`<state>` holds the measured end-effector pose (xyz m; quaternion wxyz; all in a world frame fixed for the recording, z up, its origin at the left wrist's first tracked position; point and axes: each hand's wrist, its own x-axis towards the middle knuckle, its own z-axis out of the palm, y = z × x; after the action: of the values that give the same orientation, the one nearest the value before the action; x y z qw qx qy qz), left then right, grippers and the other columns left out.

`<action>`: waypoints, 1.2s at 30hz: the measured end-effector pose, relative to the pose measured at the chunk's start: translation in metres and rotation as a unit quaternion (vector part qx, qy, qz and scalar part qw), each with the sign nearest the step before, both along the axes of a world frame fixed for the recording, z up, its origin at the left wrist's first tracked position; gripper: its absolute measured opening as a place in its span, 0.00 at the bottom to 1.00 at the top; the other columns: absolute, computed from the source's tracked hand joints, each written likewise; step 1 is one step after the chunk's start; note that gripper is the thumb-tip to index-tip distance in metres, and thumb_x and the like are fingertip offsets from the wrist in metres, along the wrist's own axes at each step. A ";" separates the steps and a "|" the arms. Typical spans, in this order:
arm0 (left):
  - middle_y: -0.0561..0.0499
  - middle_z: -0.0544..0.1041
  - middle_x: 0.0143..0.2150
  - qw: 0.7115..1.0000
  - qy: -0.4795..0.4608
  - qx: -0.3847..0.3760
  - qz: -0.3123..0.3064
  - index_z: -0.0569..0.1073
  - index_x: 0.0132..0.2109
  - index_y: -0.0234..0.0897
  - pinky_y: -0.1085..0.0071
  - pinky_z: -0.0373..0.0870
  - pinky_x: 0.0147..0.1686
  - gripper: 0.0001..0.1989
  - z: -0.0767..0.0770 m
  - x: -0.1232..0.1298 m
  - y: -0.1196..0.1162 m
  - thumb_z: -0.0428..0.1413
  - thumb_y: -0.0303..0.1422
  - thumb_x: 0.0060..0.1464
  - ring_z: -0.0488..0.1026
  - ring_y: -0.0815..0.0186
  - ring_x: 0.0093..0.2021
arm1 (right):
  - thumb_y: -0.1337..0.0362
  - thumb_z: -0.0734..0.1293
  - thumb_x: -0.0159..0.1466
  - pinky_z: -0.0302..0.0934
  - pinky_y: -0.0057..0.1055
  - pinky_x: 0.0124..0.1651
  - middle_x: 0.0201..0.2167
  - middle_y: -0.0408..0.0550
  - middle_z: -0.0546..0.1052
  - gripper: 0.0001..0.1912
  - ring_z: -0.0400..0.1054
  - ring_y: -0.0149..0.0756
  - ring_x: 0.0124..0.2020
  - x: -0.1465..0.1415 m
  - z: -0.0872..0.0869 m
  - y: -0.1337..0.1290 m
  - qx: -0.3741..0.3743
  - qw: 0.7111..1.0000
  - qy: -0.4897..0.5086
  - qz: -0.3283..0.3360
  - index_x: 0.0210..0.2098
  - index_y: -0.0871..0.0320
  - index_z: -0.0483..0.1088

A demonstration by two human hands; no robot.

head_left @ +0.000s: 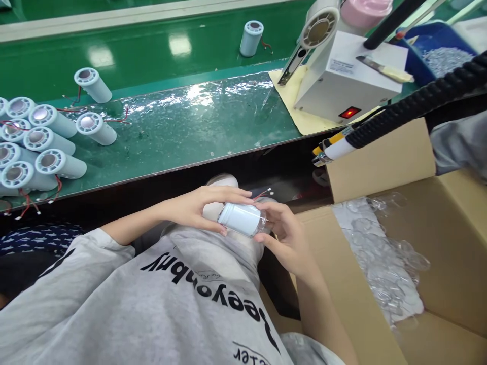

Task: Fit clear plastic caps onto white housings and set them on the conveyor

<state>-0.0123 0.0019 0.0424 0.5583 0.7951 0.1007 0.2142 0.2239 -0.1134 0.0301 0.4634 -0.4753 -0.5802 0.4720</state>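
Left fingers (228, 192) grasp a pale-blue cylinder (240, 218); opposite them, right fingers (269, 242) pinch a clear plastic cap (263, 221), apparently fitting its end; seating it likely calls for even pressure.

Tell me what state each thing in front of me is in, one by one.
Held cylinder, on its side, between both hands
Left hand, gripping it
Right hand, gripping its clear end
Left cylinders, upright
Far cylinder, upright
Switch, lit red
Carton, open, holding clear pieces
Blue bin, open, holding pale bits
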 end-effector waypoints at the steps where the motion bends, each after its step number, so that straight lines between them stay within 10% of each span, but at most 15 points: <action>1: 0.43 0.69 0.69 1.000 -0.002 0.008 -0.002 0.69 0.67 0.48 0.53 0.62 0.69 0.35 -0.001 0.000 0.000 0.68 0.34 0.53 0.66 0.51 0.69 | 0.50 0.75 0.63 0.76 0.33 0.46 0.51 0.49 0.78 0.21 0.76 0.40 0.49 -0.001 0.001 0.001 -0.019 1.000 0.016 -0.006 0.52 0.49 0.71; 16: 0.43 0.68 0.70 1.000 0.007 0.012 -0.001 0.67 0.68 0.47 0.51 0.62 0.69 0.35 -0.006 -0.003 -0.005 0.66 0.35 0.56 0.65 0.52 0.70 | 0.34 0.73 0.55 0.72 0.27 0.20 0.27 0.40 0.75 0.32 0.74 0.33 0.20 -0.015 -0.005 0.008 -0.269 0.944 0.189 -0.007 0.40 0.55 0.66; 31: 0.40 0.70 0.67 1.000 -0.009 0.012 0.009 0.70 0.66 0.45 0.53 0.65 0.66 0.32 -0.013 -0.003 -0.010 0.66 0.33 0.55 0.67 0.52 0.68 | 0.27 0.62 0.59 0.55 0.19 0.11 0.20 0.48 0.77 0.40 0.66 0.28 0.13 -0.019 -0.009 0.012 -0.414 0.875 0.236 0.086 0.39 0.62 0.72; 36: 0.41 0.72 0.64 0.996 0.045 -0.060 0.045 0.69 0.66 0.46 0.62 0.76 0.53 0.33 -0.007 -0.002 -0.017 0.66 0.35 0.55 0.71 0.53 0.63 | 0.25 0.53 0.61 0.54 0.21 0.10 0.21 0.47 0.75 0.43 0.64 0.29 0.13 -0.022 -0.016 0.003 -0.331 0.923 0.180 0.080 0.40 0.61 0.70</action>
<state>-0.0140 -0.0147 0.0356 0.5899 0.7636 0.1742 0.1966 0.2022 -0.1104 0.0145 0.3371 -0.4601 -0.3342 0.7503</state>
